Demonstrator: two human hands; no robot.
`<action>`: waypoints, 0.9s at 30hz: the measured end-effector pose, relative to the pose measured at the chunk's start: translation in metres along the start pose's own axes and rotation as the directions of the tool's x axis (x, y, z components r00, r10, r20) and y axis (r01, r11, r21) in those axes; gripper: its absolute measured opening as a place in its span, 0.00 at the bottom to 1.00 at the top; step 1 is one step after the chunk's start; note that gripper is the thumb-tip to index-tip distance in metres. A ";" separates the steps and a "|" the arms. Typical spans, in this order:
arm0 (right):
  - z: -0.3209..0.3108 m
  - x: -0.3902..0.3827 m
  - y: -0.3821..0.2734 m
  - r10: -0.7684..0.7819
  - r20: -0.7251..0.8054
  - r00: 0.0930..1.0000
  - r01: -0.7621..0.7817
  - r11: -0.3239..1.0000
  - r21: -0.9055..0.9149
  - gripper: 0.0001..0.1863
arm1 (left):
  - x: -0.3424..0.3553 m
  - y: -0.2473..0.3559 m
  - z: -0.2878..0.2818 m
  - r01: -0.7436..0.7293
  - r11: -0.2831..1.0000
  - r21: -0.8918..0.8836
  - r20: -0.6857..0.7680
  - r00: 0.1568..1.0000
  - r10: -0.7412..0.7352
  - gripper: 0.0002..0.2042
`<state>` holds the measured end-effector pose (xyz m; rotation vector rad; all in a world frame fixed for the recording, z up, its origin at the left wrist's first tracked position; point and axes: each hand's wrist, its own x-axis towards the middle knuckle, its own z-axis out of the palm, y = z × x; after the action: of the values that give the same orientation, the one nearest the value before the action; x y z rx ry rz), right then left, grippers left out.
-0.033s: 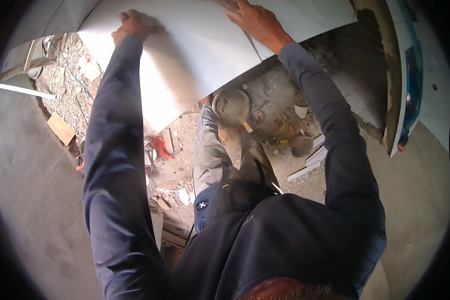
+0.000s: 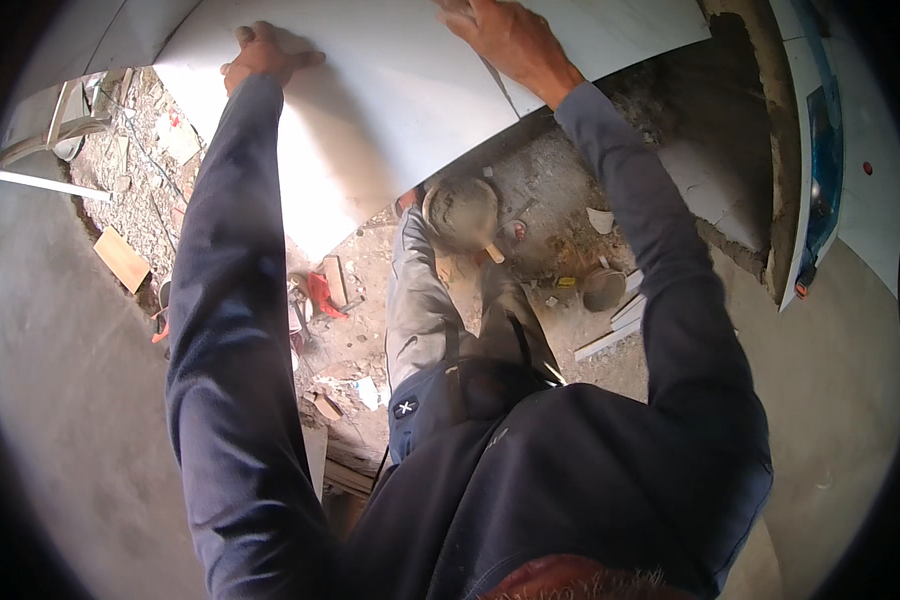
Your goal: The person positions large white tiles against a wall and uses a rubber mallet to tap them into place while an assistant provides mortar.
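Large white tiles [image 2: 360, 120] cover the surface at the top, with a dark seam between two of them. My left hand [image 2: 260, 58] presses on the left tile, fingers slightly bent and thumb stretched to the right. It holds nothing and casts a shadow. On the other side, my right hand [image 2: 510, 38] touches the tile surface near the seam. Its fingers stretch out to the upper left, and the top edge of the picture cuts off part of them. No tool shows in it. Below the tiles is a round bucket [image 2: 460, 212] of grey mix, with a short pale handle [image 2: 495, 254] at its rim.
Rubble and scraps cover the ground, with a red object [image 2: 322, 295] among them. A smaller round container [image 2: 602, 291] stands beside pale strips [image 2: 612, 340]. A wooden board piece [image 2: 122, 259] lies at left. At right a blue-edged panel [image 2: 825, 180] rises near rough grey mortar [image 2: 690, 140].
My right hand has shifted very slightly at the tile, and its fingers look less blurred. The left hand stays in place.
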<state>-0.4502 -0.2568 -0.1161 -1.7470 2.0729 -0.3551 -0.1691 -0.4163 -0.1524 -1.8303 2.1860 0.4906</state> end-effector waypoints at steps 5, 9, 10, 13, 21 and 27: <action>-0.024 -0.084 -0.019 -0.382 -0.311 0.870 0.419 0.906 0.059 0.20 | -0.059 -0.054 0.045 -0.415 0.898 0.148 -0.084 0.899 0.430 0.60; 0.001 -0.180 0.003 -0.350 -0.196 0.916 0.367 0.928 0.062 0.18 | -0.134 -0.070 0.083 -0.396 0.900 0.183 -0.045 0.911 0.410 0.56; 0.016 -0.197 0.010 -0.328 -0.159 0.931 0.339 0.939 0.051 0.18 | -0.141 -0.057 0.072 -0.341 0.926 0.161 0.017 0.939 0.342 0.54; 0.061 -0.219 0.012 0.004 -0.051 0.999 0.005 0.987 0.161 0.18 | -0.147 -0.036 0.064 -0.278 0.947 0.164 0.093 0.960 0.265 0.54; 0.063 -0.228 -0.018 0.008 -0.218 0.976 0.091 0.892 0.442 0.18 | -0.141 -0.036 0.060 -0.253 0.956 0.146 0.060 0.967 0.247 0.58; 0.026 -0.211 -0.046 0.101 -0.076 0.992 -0.034 0.790 0.613 0.19 | -0.133 -0.062 0.071 -0.240 0.957 0.161 0.104 0.969 0.225 0.60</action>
<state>-0.3699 -0.0563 -0.0889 -1.2706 1.7886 -0.9931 -0.0857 -0.2772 -0.1701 -1.4473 2.3181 0.4006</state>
